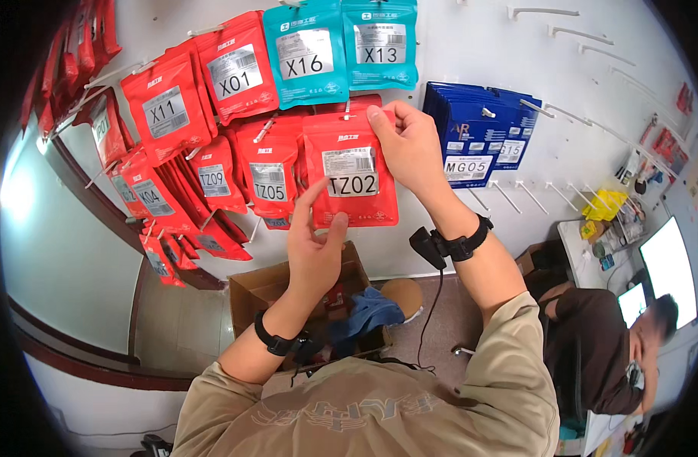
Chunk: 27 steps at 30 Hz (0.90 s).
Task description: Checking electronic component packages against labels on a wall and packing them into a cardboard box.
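My right hand (407,143) pinches the upper right corner of a red plastic pouch (349,214) with its thumb and fingers, near the hook (347,109) at the pouch's top. At the pouch's lower left is my left hand (317,245), its fingers spread and nothing gripped; whether a fingertip touches the pouch I cannot tell. More red pouches (269,154) hang to the left. Two teal pouches (306,74) hang above, and blue packets (469,134) hang on the wall just right of my right hand. The pouches bear white labels with writing.
Bare white hooks (543,11) stick out of the white wall at the right. Below my hands stands a cardboard box (257,285) holding a blue cloth (369,311). A person (595,343) sits at a desk (580,257) with monitors at the right. A cable hangs from my right wrist strap (466,247).
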Tool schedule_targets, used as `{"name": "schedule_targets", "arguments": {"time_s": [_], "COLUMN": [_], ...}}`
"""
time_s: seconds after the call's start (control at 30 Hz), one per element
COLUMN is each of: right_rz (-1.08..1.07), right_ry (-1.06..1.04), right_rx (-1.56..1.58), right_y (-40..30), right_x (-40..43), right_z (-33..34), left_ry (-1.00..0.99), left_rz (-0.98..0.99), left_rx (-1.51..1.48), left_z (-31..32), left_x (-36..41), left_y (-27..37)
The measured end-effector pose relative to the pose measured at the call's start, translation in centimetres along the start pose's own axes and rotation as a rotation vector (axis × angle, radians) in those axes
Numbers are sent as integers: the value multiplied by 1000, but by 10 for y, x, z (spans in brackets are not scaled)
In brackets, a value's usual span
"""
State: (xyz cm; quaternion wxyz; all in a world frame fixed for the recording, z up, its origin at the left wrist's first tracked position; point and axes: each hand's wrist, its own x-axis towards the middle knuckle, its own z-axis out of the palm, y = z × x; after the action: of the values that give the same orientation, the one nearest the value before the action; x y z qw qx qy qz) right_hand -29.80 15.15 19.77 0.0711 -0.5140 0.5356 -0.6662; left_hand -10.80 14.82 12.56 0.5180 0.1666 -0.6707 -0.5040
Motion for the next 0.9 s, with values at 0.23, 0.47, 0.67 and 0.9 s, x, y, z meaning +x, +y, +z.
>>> {"name": "schedule_targets", "arguments": {"time_s": [0.23,0.47,0.67,0.9], "right_rz": [-23,-22,-35,-28], "right_ry": [84,196,244,228], "right_rx": [-202,-338,-408,-441], "right_y": [21,51,68,63], "right_x": [18,41,48,37], "right_z": [7,24,33,29], "left_ry": [35,65,82,-60], "left_rz": [-14,174,139,-102], "left_rx": [262,545,486,352], "left_z": [11,23,34,18], "left_x": [14,42,49,7], "left_y": [-24,-54,-67,-59]}}
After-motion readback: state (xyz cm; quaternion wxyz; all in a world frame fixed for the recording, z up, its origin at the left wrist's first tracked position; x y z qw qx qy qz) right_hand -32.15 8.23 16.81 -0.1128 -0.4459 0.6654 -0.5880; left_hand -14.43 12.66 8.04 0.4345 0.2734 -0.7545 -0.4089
